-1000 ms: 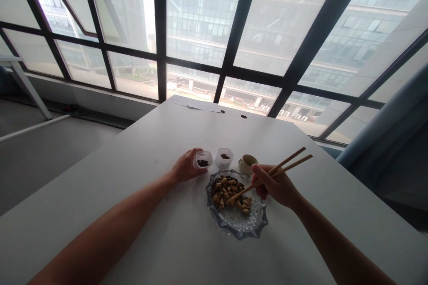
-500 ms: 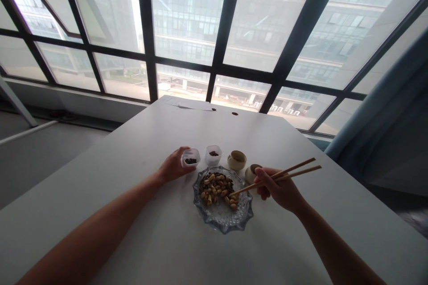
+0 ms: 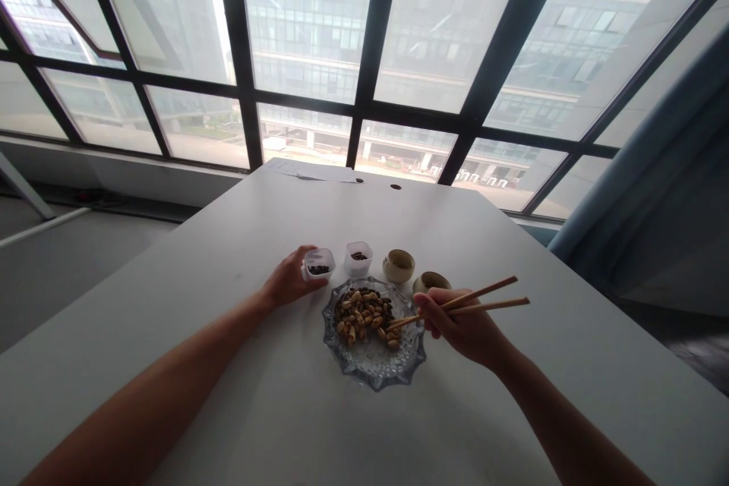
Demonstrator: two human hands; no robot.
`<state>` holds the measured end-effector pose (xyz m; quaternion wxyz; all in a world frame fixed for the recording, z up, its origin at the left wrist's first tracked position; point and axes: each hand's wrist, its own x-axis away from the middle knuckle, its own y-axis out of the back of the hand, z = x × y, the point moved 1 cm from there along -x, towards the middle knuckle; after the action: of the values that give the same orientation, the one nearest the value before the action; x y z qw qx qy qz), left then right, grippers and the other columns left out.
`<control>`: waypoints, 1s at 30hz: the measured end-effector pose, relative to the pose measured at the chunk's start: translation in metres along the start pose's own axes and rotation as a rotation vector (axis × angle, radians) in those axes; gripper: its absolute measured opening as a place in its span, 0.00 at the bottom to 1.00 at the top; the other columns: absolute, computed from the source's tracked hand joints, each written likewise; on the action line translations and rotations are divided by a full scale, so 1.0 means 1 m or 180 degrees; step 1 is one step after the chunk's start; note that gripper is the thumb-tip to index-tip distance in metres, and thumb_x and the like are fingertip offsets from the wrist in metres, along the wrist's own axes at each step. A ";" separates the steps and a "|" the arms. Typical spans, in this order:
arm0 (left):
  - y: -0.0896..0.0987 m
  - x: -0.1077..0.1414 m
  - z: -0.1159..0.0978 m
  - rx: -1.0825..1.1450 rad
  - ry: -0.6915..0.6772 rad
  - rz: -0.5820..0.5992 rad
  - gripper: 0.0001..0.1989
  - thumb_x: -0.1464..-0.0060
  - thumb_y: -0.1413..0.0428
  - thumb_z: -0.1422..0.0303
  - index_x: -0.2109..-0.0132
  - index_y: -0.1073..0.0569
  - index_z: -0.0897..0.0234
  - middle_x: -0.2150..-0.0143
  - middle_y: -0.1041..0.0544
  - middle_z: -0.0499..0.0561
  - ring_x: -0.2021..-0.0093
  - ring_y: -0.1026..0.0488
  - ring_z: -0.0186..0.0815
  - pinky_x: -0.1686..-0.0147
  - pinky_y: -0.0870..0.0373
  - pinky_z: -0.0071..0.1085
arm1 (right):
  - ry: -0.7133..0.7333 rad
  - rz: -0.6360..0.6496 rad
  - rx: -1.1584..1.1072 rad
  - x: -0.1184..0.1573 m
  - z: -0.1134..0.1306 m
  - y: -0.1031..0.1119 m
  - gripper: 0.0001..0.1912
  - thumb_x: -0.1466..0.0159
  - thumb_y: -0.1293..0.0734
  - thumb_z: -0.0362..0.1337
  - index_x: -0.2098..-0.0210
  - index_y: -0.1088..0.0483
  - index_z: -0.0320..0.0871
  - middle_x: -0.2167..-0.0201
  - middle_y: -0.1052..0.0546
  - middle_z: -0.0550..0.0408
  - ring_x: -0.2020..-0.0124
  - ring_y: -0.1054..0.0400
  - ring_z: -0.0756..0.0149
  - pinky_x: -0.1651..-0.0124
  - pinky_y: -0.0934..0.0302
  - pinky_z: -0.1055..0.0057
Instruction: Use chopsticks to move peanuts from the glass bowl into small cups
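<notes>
My left hand (image 3: 289,279) is wrapped round the left clear plastic cup (image 3: 320,264), which has dark seeds in it. Two wooden chopsticks (image 3: 488,297) are held in my right hand (image 3: 464,323), their tips among the nuts at the right of the pile. The pile of nuts and dark seeds (image 3: 364,316) lies in a scalloped glass plate (image 3: 379,378). Just behind the plate stands a second clear cup (image 3: 358,262) with some dark pieces. A beige cup (image 3: 399,266) is right of it, and another beige cup (image 3: 431,283) is partly hidden by my right hand.
White papers (image 3: 312,170) lie at the far end of the white table (image 3: 239,243), near two round holes in its top. Beyond it are large dark-framed windows. A blue curtain (image 3: 643,190) hangs at the right.
The view has shifted slightly. My right hand has moved a little left with the chopsticks, whose rear ends are now lower and spread wider. My left hand stays at the cup.
</notes>
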<state>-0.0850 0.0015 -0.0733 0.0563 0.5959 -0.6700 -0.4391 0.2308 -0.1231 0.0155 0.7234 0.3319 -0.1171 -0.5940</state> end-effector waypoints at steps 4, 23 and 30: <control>0.000 0.000 -0.001 -0.0014 -0.0011 -0.0026 0.33 0.55 0.35 0.54 0.45 0.34 0.61 0.55 0.20 0.56 0.56 0.22 0.44 0.54 0.26 0.40 | 0.0184 0.0109 0.0185 0.002 0.004 -0.002 0.27 0.32 0.40 0.55 0.81 0.37 0.45 0.86 0.30 0.56 0.85 0.34 0.68 0.82 0.41 0.72; -0.002 0.000 0.004 -0.0039 -0.0067 -0.0069 0.33 0.55 0.34 0.55 0.44 0.34 0.61 0.54 0.20 0.56 0.57 0.22 0.43 0.56 0.26 0.39 | -0.1082 -0.1735 -0.2753 -0.019 -0.034 0.011 0.28 0.55 0.21 0.58 0.80 0.29 0.39 0.90 0.32 0.59 0.88 0.39 0.74 0.89 0.44 0.80; -0.002 0.001 0.003 -0.0072 -0.0061 -0.0099 0.33 0.56 0.34 0.56 0.45 0.33 0.61 0.55 0.20 0.55 0.57 0.22 0.44 0.55 0.26 0.40 | -0.1223 -0.1864 -0.2943 -0.018 -0.032 0.010 0.28 0.61 0.19 0.56 0.81 0.28 0.38 0.90 0.32 0.59 0.88 0.39 0.75 0.89 0.44 0.81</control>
<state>-0.0858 0.0029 -0.0767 0.0497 0.6014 -0.6562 -0.4532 0.2522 -0.0946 0.0015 0.5644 -0.1138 0.1221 -0.8084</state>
